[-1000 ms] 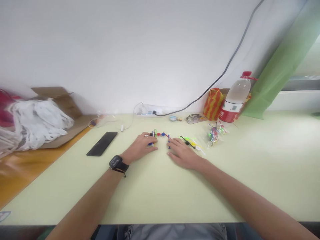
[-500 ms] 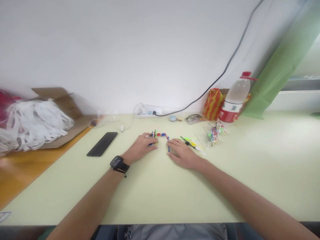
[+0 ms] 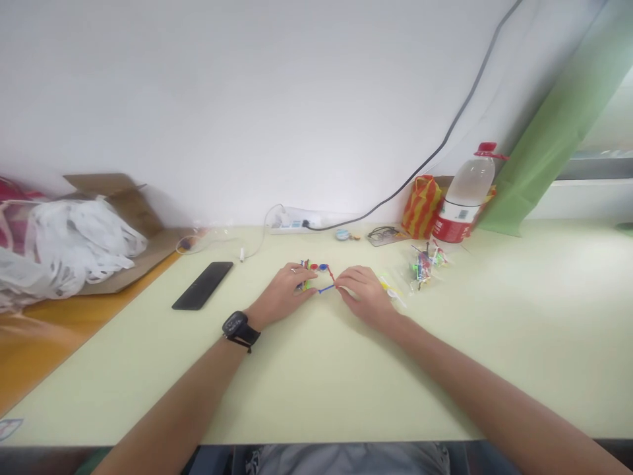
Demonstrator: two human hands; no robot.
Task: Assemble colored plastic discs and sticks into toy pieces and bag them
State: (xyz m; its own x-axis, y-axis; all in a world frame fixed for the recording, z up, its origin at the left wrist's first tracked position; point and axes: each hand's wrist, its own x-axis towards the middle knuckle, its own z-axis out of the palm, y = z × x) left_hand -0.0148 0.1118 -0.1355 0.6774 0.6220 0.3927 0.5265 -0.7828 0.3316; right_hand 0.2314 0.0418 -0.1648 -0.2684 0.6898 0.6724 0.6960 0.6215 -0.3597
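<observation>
Nearest me is the pale table (image 3: 306, 382), bare under my forearms, with a black watch (image 3: 235, 324) on my left wrist. Ahead of it my left hand (image 3: 289, 290) lies curled around a clump of coloured pieces (image 3: 306, 285), which shows between thumb and fingers; I can't tell whether I'm pinching it or just steadying it. My right hand (image 3: 368, 297) is closed at the fingertips on one end of the blue stick (image 3: 327, 288), right where it seems to meet the red stick (image 3: 331, 275).

That is what's changed: half a second ago the blue stick pointed towards me along my right fingers; now it slants across the gap, its free end just beside my left thumb. Whether they touch is too small to tell. I take it the piece has been turned to span the space between my hands, though I see no join at the left end, so I'd call that side unsettled.

Just past the sticks sit the blue disc (image 3: 323, 267) and red disc (image 3: 314, 267), side by side, the red stick slanting down from the blue one. To the right, yellow and white pieces (image 3: 391, 289) lie partly behind my hand, with a bag of coloured parts (image 3: 423, 267) beyond. Against the wall is the white power strip (image 3: 289, 225).
</observation>
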